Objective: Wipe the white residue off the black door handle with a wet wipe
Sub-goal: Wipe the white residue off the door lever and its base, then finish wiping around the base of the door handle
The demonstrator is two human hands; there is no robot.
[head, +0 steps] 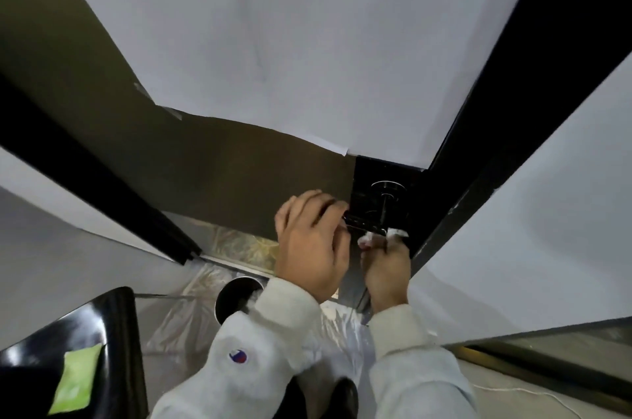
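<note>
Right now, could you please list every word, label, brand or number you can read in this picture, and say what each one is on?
No readable words or numbers anywhere.
Left sleeve: a small red and blue logo patch, a symbol only, with no legible lettering.
Green packet on the black chair: any print is too blurred to read.
Door handle, wipe and white paper: no text visible.

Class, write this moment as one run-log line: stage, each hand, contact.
stage: wiping | left hand: grips black lever door handle end | right hand: pinches white wet wipe against handle
</note>
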